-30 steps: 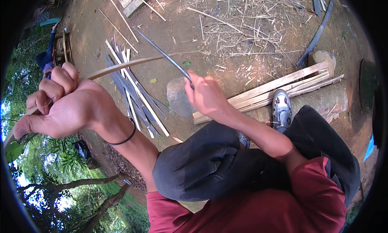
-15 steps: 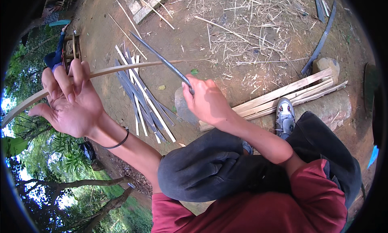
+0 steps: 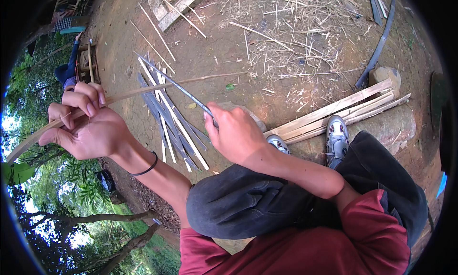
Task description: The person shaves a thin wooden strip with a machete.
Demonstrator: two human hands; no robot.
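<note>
My left hand, palm up on the left, has its fingers curled around a long, thin bamboo strip. One end of the strip bends past my thumb; the other tapers away to the right over the ground. In my right hand, closed near the middle, is a slim dark knife seen nearly edge-on. Its handle is hidden in my fist. The blade points up and left, crossing the strip in this view; whether they touch I cannot tell.
Dark and pale strips lie piled on the ground beyond my knee. Split slats rest along a log by my shoes. Shavings litter the far ground. A dark curved strip lies right. Another person is far left.
My right hand and the knife have shifted left and toward me. My left hand has moved slightly right, its fingers curling closer around the bamboo strip.
</note>
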